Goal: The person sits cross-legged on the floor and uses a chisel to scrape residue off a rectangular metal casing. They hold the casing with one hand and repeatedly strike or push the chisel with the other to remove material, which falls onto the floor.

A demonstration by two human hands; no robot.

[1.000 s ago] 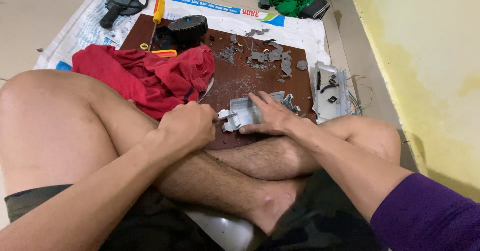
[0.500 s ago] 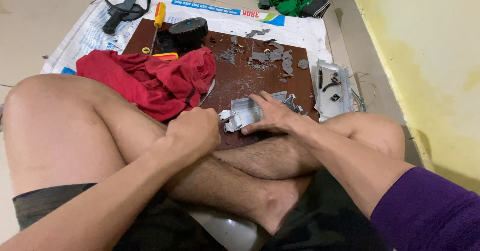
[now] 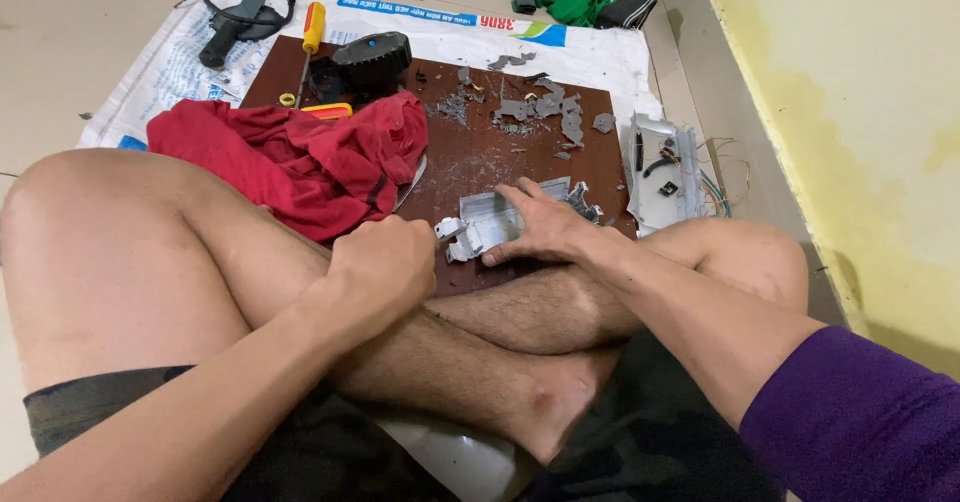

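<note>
I sit cross-legged on the floor at a dark brown board (image 3: 470, 162). My right hand (image 3: 545, 227) lies flat with spread fingers on a broken grey plastic piece (image 3: 485, 224) at the board's near edge and presses it down. My left hand (image 3: 385, 267) is a tight fist just left of that piece, above my shin. It appears clenched round a small tool that is almost wholly hidden; only a dark tip shows at the piece's left end.
A red cloth (image 3: 290, 157) covers the board's left part. Grey plastic fragments (image 3: 540, 107) lie scattered at the back, near a black round part (image 3: 370, 60) and a yellow-handled screwdriver (image 3: 313, 27). A grey part with wires (image 3: 665, 167) lies right, beside a yellow wall (image 3: 850, 112).
My left fist has shifted slightly down and closer to the grey piece. My right hand stays pressed on it.
</note>
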